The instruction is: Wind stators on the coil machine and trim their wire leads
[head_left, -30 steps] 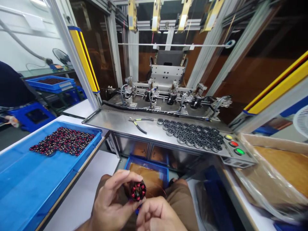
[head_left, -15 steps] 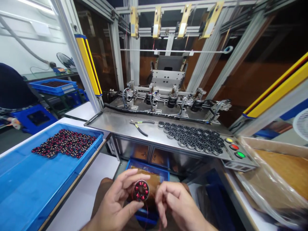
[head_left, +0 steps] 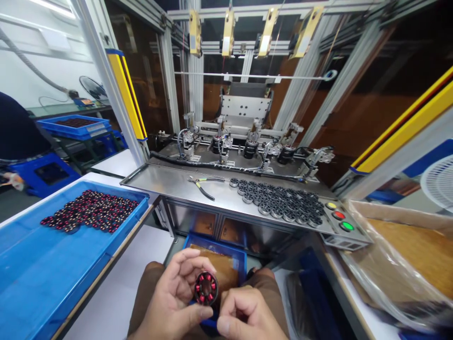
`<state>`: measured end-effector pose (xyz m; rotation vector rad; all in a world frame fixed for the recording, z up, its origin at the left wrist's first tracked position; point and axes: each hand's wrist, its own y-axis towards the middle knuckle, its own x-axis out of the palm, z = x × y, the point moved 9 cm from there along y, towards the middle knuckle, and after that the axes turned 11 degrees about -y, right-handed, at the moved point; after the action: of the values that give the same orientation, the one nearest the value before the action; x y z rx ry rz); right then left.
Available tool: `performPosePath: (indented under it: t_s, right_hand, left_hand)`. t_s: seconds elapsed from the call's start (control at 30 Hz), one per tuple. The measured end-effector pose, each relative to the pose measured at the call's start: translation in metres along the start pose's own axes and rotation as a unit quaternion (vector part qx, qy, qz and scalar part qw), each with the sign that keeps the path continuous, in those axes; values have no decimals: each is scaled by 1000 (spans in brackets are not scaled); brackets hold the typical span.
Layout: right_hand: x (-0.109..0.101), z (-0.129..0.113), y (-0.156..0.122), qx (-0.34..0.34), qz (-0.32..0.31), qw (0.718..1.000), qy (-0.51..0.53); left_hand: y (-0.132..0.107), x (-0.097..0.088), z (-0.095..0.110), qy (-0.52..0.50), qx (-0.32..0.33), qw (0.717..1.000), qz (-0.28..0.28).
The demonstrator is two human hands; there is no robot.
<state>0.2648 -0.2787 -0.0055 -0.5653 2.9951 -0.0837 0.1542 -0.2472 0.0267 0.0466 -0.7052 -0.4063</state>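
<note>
My left hand (head_left: 179,295) grips a motor stator (head_left: 206,288), a small black ring wound with red wire coils, between thumb and fingers. Its round face is turned up toward me. Close by on the right, my right hand (head_left: 247,314) is closed, thumb against curled fingers; whatever it may pinch is too small or hidden to make out. Both hands are above my lap, in front of the steel bench ledge (head_left: 170,183). On that ledge lie cutting pliers (head_left: 203,186) with black and yellow handles and many unwound stator cores (head_left: 279,200).
At left, a blue tray (head_left: 21,264) holds a heap of wound stators (head_left: 90,210). Behind the ledge stands a winding machine (head_left: 247,111). A control box (head_left: 345,236) with coloured buttons and a plastic-lined carton (head_left: 357,210) are at right. A blue bin (head_left: 244,257) sits below.
My right hand has come in closer beneath the stator and its fingers have curled tighter. The left hand still holds the stator, now slightly lower. The view has shifted a little.
</note>
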Motion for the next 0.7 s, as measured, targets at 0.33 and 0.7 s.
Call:
performPosePath:
  t_s: [0.33,0.7]
  right_hand:
    - [-39,-65,-12,-109,165,968,-152]
    - [-29,-47,-14,-149,210,965,-43]
  left_hand:
    - [-11,23,30,220,169,959,-66]
    - [-8,4,-2,42,-68,997,13]
